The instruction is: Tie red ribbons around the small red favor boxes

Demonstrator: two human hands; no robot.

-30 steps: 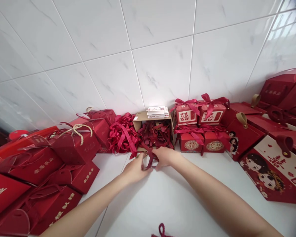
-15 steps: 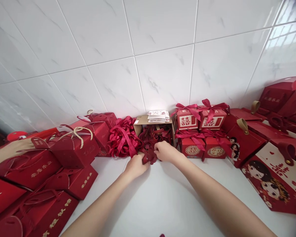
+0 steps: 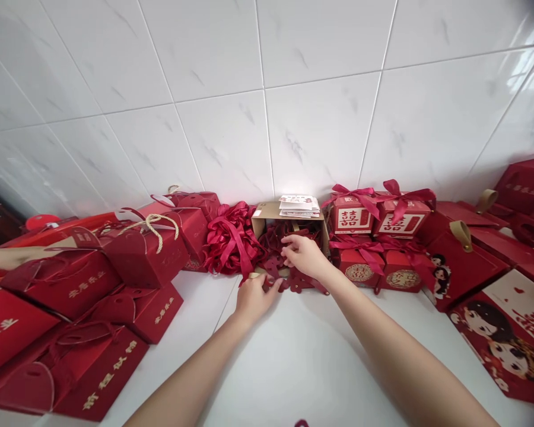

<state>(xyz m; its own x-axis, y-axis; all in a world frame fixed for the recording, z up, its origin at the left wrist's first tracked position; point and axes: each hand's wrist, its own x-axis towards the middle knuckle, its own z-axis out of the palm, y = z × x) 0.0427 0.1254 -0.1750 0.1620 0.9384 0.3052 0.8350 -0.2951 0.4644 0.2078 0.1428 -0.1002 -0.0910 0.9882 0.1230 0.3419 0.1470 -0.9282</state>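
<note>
A small cardboard box [image 3: 260,214] lies on its side against the tiled wall, spilling dark red felt cut-outs [image 3: 279,237]. My right hand [image 3: 303,256] reaches into its mouth with fingers curled on the felt pieces. My left hand [image 3: 254,295] rests on the white surface just in front of the box, fingers pinched on a dark red felt piece [image 3: 272,274]. A heap of red ribbon bows [image 3: 230,237] lies directly left of the box. A stack of small printed cards [image 3: 299,205] sits on top of the box.
Red gift boxes with rope and flap handles [image 3: 142,252] crowd the left. Ribbon-tied red boxes [image 3: 374,234] stand right of the cardboard box, and larger boxes with cartoon couples [image 3: 502,332] fill the right. Another person's arm [image 3: 9,257] shows at the far left.
The view has shifted slightly. My right hand has moved up into the box's mouth, while my left hand stays in front holding a felt piece.
</note>
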